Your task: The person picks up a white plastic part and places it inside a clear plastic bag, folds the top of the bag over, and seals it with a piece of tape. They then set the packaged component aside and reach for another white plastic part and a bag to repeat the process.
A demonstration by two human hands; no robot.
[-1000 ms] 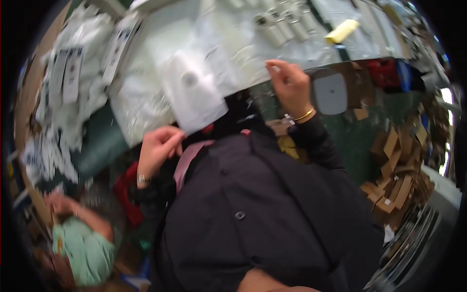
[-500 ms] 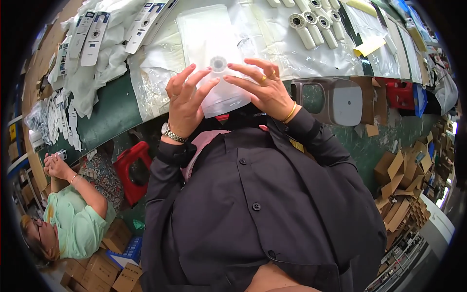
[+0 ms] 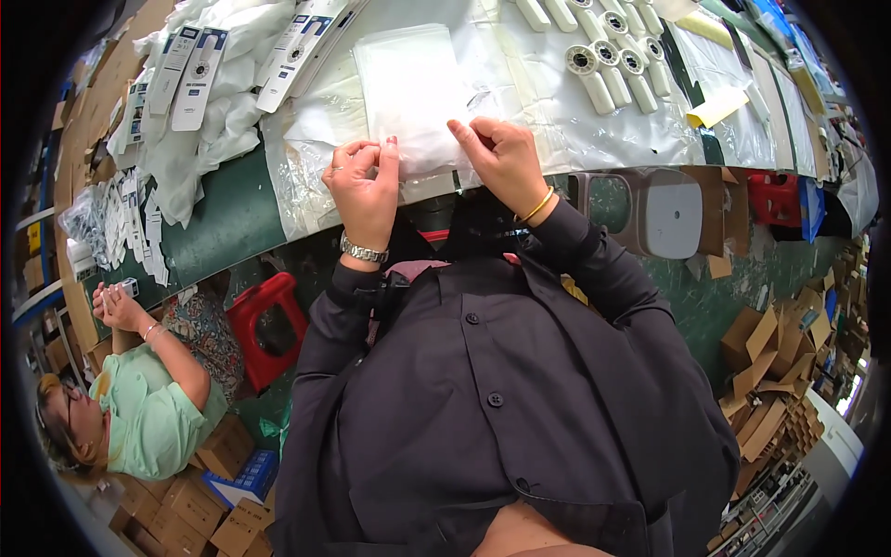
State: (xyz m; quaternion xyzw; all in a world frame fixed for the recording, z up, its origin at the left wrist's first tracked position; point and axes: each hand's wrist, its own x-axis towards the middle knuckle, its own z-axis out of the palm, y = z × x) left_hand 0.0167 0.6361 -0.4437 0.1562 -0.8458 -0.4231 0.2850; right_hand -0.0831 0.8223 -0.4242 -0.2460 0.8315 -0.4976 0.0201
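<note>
In front of me on the table lies a stack of white, translucent plastic bags. My left hand is at the stack's near left corner, its fingers curled in and the thumb raised beside the film. My right hand is closed at the near right side, thumb and forefinger pointing toward the bags. A hazy fold of film shows between the hands, but whether either one grips it I cannot make out. The round white part from earlier is not visible.
Several white handheld pieces with round dark-ringed heads lie at the far right. Printed card packages rest on white wrapping at the left. A yellow paper lies rightward. A co-worker sits at left beside a red stool.
The round white part and the bag end under it no longer show between my hands. My fingers, spread before, have curled in. My right hand has shifted slightly away from my left.
</note>
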